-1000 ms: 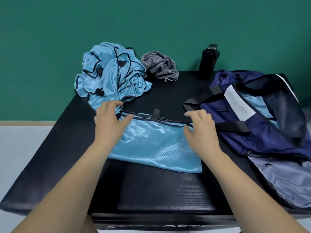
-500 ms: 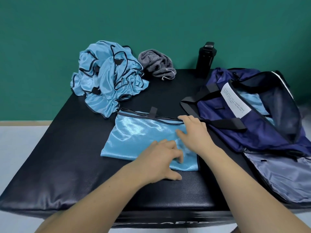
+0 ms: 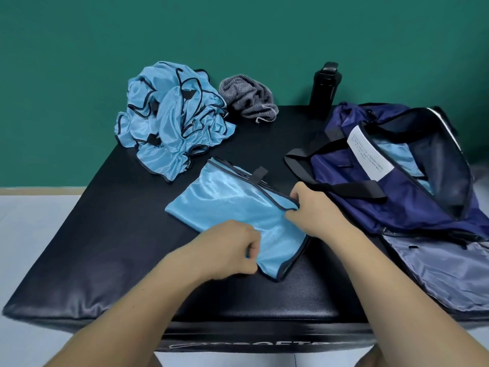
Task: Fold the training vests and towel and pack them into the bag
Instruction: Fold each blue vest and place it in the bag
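The folded vest (image 3: 232, 205) lies on the worktop (image 3: 105, 247) straight ahead of me, its long axis running from far-left to near-right. My left hand (image 3: 225, 250) pinches its near corner and my right hand (image 3: 317, 210) pinches its right edge, both curled on the fabric. The open bag (image 3: 410, 213) sits just to the right, nearer my right hand, so I judge the carry goes rightward with that hand leading.

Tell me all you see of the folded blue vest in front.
The vest is shiny light-blue cloth with dark trim and a black tab on its far edge. Folded flat, it lies slanted on the black mat, left of the bag. The left hand pinches its near edge, the right hand its right edge.
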The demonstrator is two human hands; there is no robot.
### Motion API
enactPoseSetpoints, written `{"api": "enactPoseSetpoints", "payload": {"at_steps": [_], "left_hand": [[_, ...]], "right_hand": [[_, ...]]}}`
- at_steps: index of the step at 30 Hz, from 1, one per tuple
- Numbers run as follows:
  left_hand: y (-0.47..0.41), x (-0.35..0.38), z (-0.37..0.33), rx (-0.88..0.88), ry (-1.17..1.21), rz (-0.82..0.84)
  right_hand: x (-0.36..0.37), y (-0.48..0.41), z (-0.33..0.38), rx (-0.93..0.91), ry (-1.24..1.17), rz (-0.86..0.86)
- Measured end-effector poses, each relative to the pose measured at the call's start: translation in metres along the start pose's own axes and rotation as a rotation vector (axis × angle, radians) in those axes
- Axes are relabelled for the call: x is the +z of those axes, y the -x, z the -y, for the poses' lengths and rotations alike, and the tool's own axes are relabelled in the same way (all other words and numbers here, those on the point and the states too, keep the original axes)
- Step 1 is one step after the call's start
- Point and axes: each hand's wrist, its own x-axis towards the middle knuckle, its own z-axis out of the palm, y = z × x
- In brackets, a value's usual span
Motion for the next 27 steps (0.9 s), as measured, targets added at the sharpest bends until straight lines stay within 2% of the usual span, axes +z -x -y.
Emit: {"api": "enactPoseSetpoints", "payload": {"at_steps": [5, 13, 18, 22, 27], "left_hand": [[0.034, -0.018, 0.040, -0.205, 0.054, 0.029], [0.067, -0.031, 0.078, -0.399, -0.034, -0.110], [0.069, -0.023, 0.057, -0.260, 0.060, -0.082], [0.062, -0.007, 0.036, -0.169, 0.046, 0.020], [0.055, 0.006, 0.029, -0.134, -0.062, 0.092]], "right_hand": [[-0.005, 0.038, 0.024, 0.035, 0.023, 0.163], [0.005, 0.083, 0.060, -0.081, 0.070, 0.327], [-0.005, 0.084, 0.059, -0.162, 0.215, 0.219], [-0.002, 0.081, 0.056, -0.369, 0.168, 0.135], [0.015, 0.083, 0.055, -0.573, 0.117, 0.339]]}}
